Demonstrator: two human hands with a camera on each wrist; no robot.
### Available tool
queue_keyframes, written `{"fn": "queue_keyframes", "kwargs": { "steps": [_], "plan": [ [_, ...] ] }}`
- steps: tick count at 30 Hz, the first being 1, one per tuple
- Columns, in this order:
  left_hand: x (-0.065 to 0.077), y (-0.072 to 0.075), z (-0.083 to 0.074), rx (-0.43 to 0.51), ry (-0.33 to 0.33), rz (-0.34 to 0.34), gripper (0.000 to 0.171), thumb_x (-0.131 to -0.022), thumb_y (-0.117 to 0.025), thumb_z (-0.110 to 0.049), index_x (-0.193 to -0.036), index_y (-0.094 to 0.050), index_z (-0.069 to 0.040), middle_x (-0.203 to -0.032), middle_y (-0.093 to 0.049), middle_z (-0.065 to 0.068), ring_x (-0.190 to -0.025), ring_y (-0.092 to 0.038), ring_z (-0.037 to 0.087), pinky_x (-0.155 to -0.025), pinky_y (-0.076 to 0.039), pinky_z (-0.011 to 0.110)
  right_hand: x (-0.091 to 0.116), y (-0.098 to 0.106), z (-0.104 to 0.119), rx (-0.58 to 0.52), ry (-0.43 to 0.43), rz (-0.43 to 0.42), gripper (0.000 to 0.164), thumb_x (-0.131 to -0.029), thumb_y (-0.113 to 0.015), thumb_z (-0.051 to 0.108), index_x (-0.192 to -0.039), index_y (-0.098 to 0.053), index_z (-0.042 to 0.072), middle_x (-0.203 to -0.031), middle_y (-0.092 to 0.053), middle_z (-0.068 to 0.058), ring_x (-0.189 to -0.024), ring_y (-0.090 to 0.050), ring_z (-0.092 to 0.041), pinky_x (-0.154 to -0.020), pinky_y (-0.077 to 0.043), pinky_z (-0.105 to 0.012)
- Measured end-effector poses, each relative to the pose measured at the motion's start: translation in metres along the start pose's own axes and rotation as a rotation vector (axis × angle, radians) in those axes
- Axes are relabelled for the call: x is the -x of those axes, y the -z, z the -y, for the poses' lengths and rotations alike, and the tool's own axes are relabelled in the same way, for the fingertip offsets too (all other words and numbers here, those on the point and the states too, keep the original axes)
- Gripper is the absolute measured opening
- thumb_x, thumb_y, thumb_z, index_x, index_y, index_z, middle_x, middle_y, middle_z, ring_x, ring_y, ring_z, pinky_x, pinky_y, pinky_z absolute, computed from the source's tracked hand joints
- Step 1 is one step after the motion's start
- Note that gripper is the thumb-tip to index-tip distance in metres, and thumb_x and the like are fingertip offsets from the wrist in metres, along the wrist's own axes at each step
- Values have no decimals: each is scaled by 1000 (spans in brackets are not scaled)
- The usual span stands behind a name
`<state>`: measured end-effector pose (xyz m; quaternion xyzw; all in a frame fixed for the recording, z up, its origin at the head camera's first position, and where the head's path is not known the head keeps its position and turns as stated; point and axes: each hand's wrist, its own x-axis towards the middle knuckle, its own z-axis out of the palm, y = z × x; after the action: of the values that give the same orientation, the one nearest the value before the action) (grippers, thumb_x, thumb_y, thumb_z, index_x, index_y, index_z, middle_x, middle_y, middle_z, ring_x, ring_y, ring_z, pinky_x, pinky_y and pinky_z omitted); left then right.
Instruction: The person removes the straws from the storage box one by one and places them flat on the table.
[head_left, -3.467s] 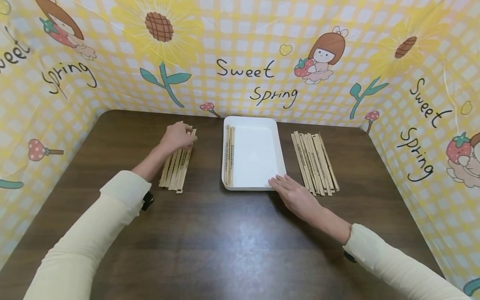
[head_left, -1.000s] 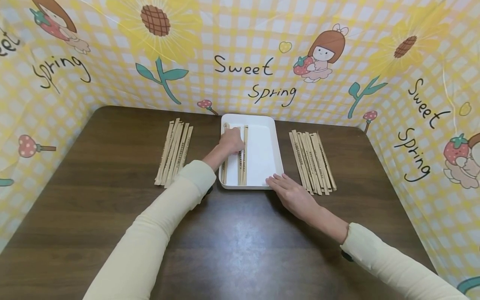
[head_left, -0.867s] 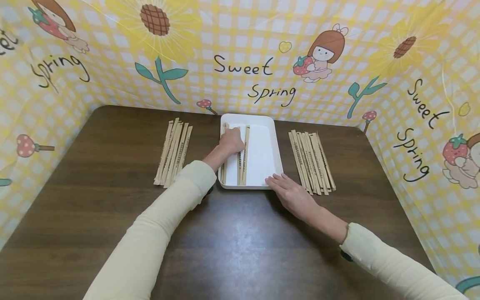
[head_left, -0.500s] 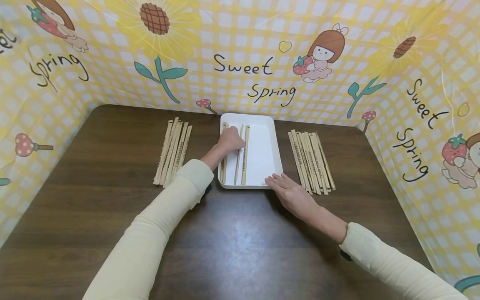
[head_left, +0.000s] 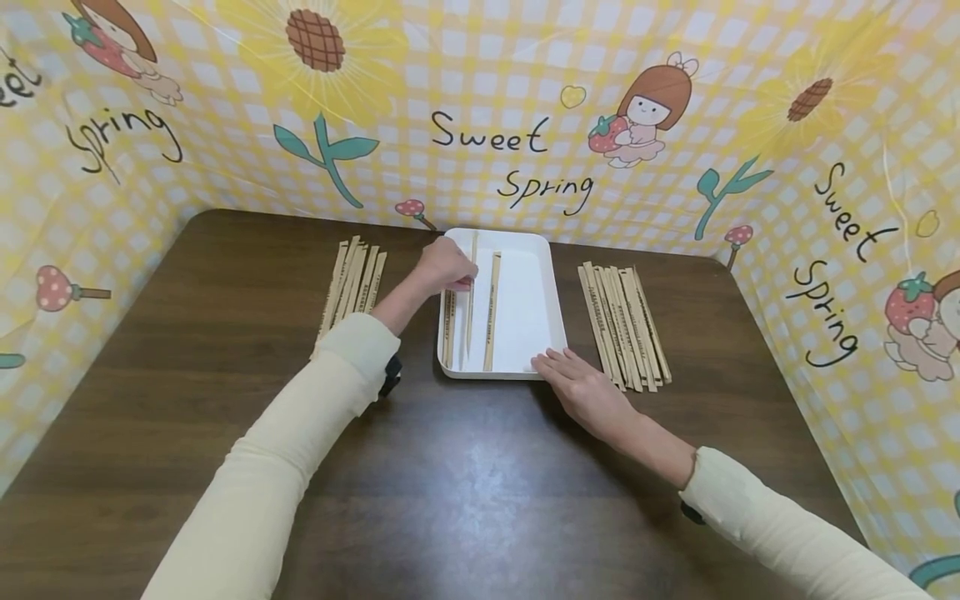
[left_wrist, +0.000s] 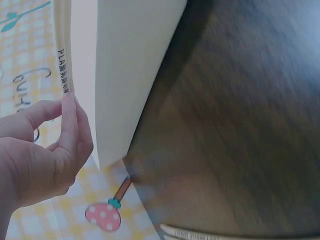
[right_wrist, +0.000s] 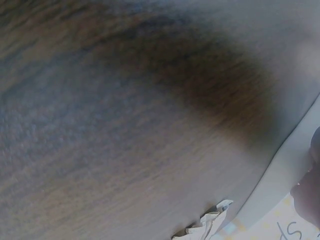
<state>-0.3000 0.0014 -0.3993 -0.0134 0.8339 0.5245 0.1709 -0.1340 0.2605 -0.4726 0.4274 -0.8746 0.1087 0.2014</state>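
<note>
My left hand point(head_left: 444, 265) pinches a slim paper-wrapped straw point(head_left: 470, 321) between thumb and fingertips, over the left half of the white tray point(head_left: 525, 325). The left wrist view shows the held straw point(left_wrist: 62, 60) with dark print on its wrapper. One wrapped straw point(head_left: 492, 312) lies lengthwise near the tray's middle. More straws point(head_left: 448, 333) lie along its left wall, partly hidden by the hand. My right hand point(head_left: 588, 390) rests on the tray's near right corner with straight fingers; only part of this hand point(right_wrist: 307, 190) shows in the right wrist view.
A pile of wrapped straws point(head_left: 351, 279) lies left of the tray, partly behind my left sleeve. Another pile point(head_left: 626, 325) lies to the right, near my right hand. A patterned cloth point(head_left: 375, 100) stands around the dark wooden table point(head_left: 465, 483).
Some 3.5 s ago my left hand was over the left pile. It then reached into the tray, and now it has moved left and up with one straw, leaving another lying there. My right hand stays put.
</note>
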Motion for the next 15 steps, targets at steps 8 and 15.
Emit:
{"fn": "queue_keyframes", "kwargs": {
  "steps": [8, 15],
  "plan": [
    [15, 36, 3, 93, 22, 58, 24, -89, -59, 2, -108, -66, 15, -98, -61, 17, -71, -64, 19, -79, -60, 31, -1, 1, 1, 1, 7, -5, 42, -84, -68, -11, -126, -63, -8, -118, -68, -22, -114, -63, -35, -104, -46, -49],
    [18, 61, 13, 73, 24, 59, 29, -93, -58, -1, -118, -62, 13, -106, -60, 18, -74, -64, 17, -77, -60, 27, -2, 2, 3, -8, 6, -10, 44, -82, -69, -12, -125, -63, -9, -118, -68, -23, -114, -63, -36, -104, -46, -49]
  ]
}}
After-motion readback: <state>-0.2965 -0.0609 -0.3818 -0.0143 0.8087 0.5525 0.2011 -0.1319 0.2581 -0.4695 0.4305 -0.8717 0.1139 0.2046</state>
